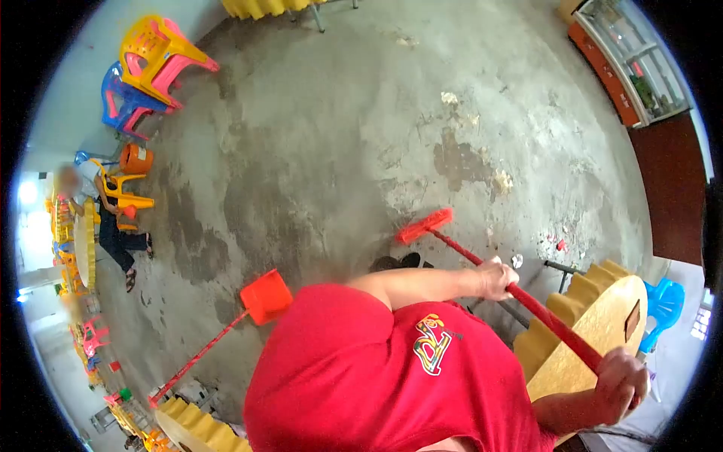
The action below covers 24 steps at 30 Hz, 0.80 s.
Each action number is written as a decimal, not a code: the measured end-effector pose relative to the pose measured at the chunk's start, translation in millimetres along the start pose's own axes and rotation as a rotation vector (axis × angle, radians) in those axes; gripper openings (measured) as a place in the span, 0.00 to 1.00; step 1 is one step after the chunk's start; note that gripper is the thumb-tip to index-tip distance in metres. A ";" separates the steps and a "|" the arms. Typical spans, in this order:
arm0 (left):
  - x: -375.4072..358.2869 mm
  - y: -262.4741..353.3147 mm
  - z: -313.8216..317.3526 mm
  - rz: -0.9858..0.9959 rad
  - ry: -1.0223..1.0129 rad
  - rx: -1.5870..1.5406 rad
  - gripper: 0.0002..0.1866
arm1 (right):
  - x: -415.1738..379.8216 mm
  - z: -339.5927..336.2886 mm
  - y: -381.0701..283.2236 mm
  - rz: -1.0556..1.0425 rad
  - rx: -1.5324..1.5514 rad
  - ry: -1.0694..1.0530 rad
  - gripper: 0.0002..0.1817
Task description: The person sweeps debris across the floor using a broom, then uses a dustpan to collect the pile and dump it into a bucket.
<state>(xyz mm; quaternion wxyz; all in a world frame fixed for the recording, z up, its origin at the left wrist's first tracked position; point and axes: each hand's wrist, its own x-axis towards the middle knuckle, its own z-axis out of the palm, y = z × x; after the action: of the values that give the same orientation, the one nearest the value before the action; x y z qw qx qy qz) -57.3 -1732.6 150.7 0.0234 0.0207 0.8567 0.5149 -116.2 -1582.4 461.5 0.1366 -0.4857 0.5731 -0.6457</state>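
Both my hands grip a red broom, whose long handle [542, 313] runs diagonally from the lower right up to its red brush head [425, 225] on the concrete floor. My left hand [497, 277] holds the handle at mid-length, arm stretched across my red shirt. At the upper end of the handle is my right hand [621, 384], beside a yellow table. A red dustpan [265, 296] with a long red handle stands on the floor to the left, apart from both hands.
A yellow scalloped round table [595, 324] and a blue chair [666, 297] stand at the right. Stacked plastic chairs [158, 53] and an orange bucket [135, 158] sit upper left. A person [113, 226] sits at the left. Small debris [557, 245] lies on the floor; a cabinet [625, 68] stands upper right.
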 end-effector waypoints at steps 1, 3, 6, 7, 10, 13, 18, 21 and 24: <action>0.9 -0.3 -5.1 0.080 0.061 0.006 0.11 | 6.8 -6.0 2.6 -0.063 0.057 -0.088 0.13; 3.2 -11.5 -24.6 0.089 0.117 0.039 0.13 | 20.4 -8.5 6.5 -0.083 0.127 -0.167 0.14; 1.4 -53.6 -72.4 -0.035 0.341 0.226 0.14 | 22.9 -1.9 53.0 -0.064 0.129 -0.058 0.12; -2.9 -75.2 -94.6 -0.082 0.412 0.295 0.15 | 28.1 7.9 73.3 0.023 0.072 -0.052 0.07; -25.1 -177.3 -144.7 -0.224 0.577 0.363 0.16 | 59.4 76.1 131.5 0.470 -0.083 -0.072 0.05; -38.0 -278.7 -167.5 -0.361 0.599 0.343 0.18 | 78.1 119.4 216.9 0.237 0.138 -0.285 0.05; 35.4 -196.1 -186.8 -0.141 0.518 0.195 0.20 | 169.0 87.7 149.9 0.370 -0.043 -0.079 0.05; 77.6 -142.4 -166.9 0.074 0.362 -0.017 0.14 | 204.3 80.3 110.5 0.160 -0.056 0.053 0.14; 108.3 -119.1 -162.3 0.152 -0.045 -0.044 0.10 | 218.1 72.7 93.5 0.041 -0.092 0.057 0.16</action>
<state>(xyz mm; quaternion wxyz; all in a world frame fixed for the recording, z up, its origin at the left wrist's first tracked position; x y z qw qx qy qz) -176.7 -1925.1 119.5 0.0042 0.0966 0.8403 0.5334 -201.8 -1815.1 473.2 0.1110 -0.4612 0.6157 -0.6292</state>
